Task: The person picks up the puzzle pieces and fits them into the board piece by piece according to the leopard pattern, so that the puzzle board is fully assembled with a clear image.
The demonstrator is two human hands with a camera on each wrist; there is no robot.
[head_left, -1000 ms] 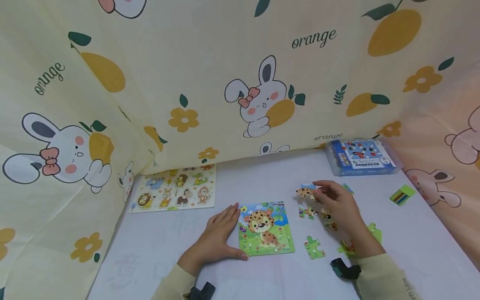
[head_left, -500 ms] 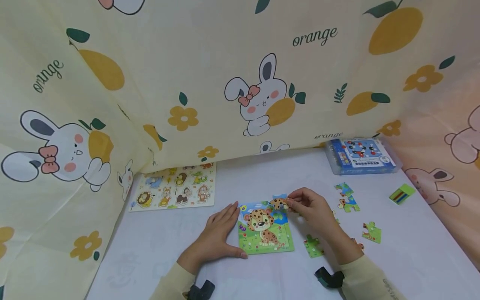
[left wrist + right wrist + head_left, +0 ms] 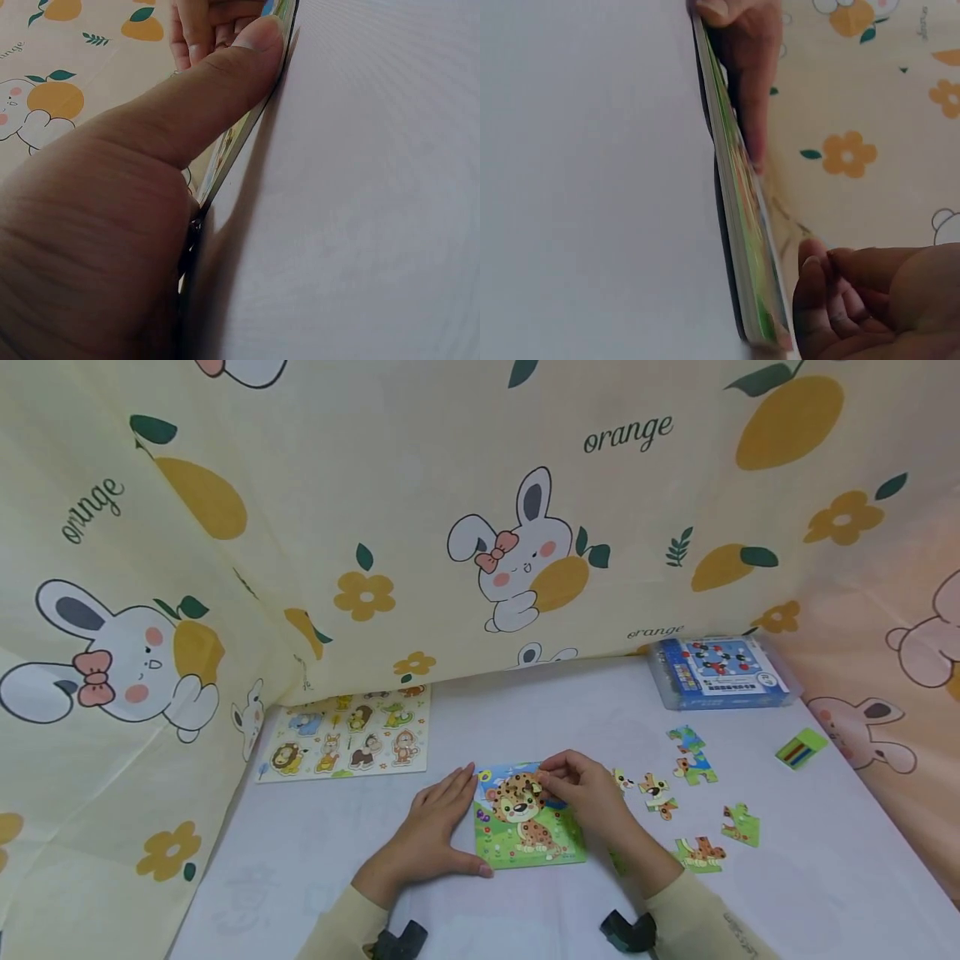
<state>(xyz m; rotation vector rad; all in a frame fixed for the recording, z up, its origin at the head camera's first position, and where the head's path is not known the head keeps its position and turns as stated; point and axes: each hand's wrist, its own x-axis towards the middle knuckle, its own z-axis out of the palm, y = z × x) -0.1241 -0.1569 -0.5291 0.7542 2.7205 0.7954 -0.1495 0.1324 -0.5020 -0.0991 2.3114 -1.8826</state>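
A square jigsaw board [image 3: 528, 839] with a leopard picture lies flat on the white table. My left hand [image 3: 427, 831] rests along its left side, fingers and thumb stretched out, thumb at the near corner; the left wrist view shows that thumb [image 3: 225, 67] against the board's edge. Between thumb and fingers my right hand [image 3: 588, 793] pinches a spotted puzzle piece [image 3: 532, 787] over the upper part of the leopard picture. In the right wrist view the right hand's fingertips [image 3: 814, 262] are close together beside the board's edge [image 3: 739, 225], and the piece itself is mostly hidden.
Several loose puzzle pieces [image 3: 701, 855] lie right of the board, some partly behind the right forearm. An animal picture board [image 3: 375, 764] lies back left. A blue plastic case [image 3: 723, 672] and a small green block [image 3: 801, 748] are at the right. A printed curtain [image 3: 405, 527] hangs behind.
My right hand has carried the spotted piece leftward from the loose pieces, past the board's top right corner, to over the leopard picture. The left hand has stayed at the board's left side.
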